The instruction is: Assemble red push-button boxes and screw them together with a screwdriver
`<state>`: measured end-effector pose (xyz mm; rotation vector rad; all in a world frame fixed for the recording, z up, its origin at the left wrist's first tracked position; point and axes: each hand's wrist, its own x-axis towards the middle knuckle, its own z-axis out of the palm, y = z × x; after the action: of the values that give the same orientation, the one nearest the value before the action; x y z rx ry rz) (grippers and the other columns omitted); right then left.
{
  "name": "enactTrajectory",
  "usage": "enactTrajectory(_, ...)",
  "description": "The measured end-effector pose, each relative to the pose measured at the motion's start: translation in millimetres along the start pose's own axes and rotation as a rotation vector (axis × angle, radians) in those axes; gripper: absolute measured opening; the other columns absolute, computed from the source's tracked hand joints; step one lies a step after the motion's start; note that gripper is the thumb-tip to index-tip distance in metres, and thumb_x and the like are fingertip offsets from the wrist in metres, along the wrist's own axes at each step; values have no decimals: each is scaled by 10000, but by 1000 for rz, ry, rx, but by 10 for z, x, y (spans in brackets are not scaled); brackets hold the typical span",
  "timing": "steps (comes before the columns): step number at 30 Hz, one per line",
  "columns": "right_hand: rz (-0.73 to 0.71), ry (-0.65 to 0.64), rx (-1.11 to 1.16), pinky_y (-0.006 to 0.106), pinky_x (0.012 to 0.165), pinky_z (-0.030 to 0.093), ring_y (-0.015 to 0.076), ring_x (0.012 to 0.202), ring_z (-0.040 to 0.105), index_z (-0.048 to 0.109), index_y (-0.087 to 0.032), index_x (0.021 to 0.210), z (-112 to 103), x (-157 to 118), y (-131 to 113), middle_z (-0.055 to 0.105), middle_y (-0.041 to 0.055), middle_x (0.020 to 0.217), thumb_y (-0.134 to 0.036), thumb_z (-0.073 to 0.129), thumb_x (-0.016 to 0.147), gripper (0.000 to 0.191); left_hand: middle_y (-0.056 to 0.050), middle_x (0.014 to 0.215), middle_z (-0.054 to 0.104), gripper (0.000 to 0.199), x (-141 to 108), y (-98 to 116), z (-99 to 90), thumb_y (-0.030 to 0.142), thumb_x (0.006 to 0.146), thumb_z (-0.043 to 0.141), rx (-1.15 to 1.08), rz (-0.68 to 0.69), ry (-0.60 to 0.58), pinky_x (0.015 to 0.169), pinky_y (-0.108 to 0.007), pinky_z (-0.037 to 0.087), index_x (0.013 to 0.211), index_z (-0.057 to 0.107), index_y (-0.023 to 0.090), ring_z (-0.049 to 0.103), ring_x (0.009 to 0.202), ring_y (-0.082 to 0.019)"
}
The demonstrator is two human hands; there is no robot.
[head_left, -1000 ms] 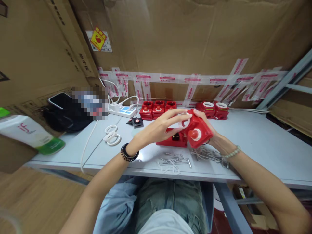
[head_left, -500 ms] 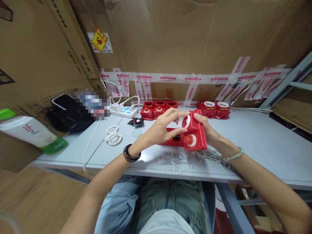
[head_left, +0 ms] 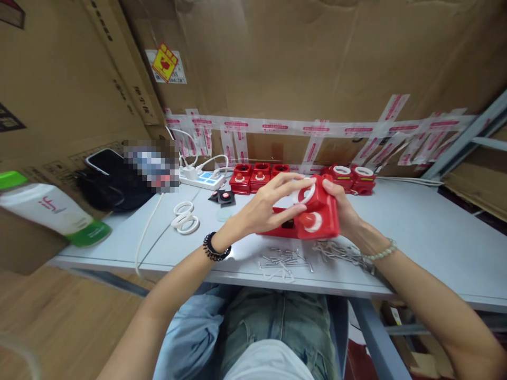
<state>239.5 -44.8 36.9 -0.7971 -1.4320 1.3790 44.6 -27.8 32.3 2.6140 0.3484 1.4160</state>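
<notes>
Over the table I hold a red plastic housing (head_left: 328, 224) with an orange-red knob (head_left: 307, 220) low on its face. My right hand (head_left: 345, 207) grips it along the right side, thumb on the upper edge. A white ring (head_left: 307, 198) lies against the housing's round opening, pinched between the thumb and fingers of my left hand (head_left: 265, 203). Behind the housing, a long red base (head_left: 273, 230) rests on the table, partly covered. Loose screws (head_left: 283, 258) lie scattered below my hands.
Several white rings (head_left: 186, 219) and black square pieces (head_left: 225, 197) lie left. A power strip (head_left: 206, 180) and red housings (head_left: 240, 182) stand at the back, with more red units (head_left: 362, 182) at right. A green-capped bottle (head_left: 51, 211) leans at far left; cardboard (head_left: 277, 63) walls the back.
The red housing has tilted in my hands and risen slightly at its lower edge. The white ring stays at its opening, with my left fingers further over it.
</notes>
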Motion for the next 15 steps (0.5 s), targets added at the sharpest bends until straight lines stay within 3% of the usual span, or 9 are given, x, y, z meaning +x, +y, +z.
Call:
enactTrajectory(3,-81,47,24,404,798,576,222,817,680,607,-260,946,-21,19,63,713,29,911,-589,677,743,393,-113,1424,505,536,-11,0,17,400,964,529,-153,-179,21,1059,-458,457,1465,371,298,546,1237,-254)
enactTrajectory(7,-254,155,-13,404,930,544,207,1007,658,530,-308,1090,-83,36,160,665,8,1115,-420,784,725,459,-131,1402,531,723,-17,24,24,428,824,714,-213,-339,-23,1065,-473,451,1440,374,264,546,1255,-287)
enactTrajectory(10,-260,150,-65,393,924,547,206,1028,657,509,-304,1105,-110,35,177,660,11,1127,-409,800,716,498,-130,1334,583,715,2,22,-7,387,769,765,-200,-359,-19,1054,-442,464,1379,427,231,556,1244,-279)
enactTrajectory(15,-264,140,-378,398,873,551,227,946,674,583,-238,1034,-156,34,72,694,44,1026,-438,843,642,511,-109,1290,607,752,2,-53,-97,309,711,799,-180,-364,-54,1044,-412,468,1362,430,239,589,1193,-253)
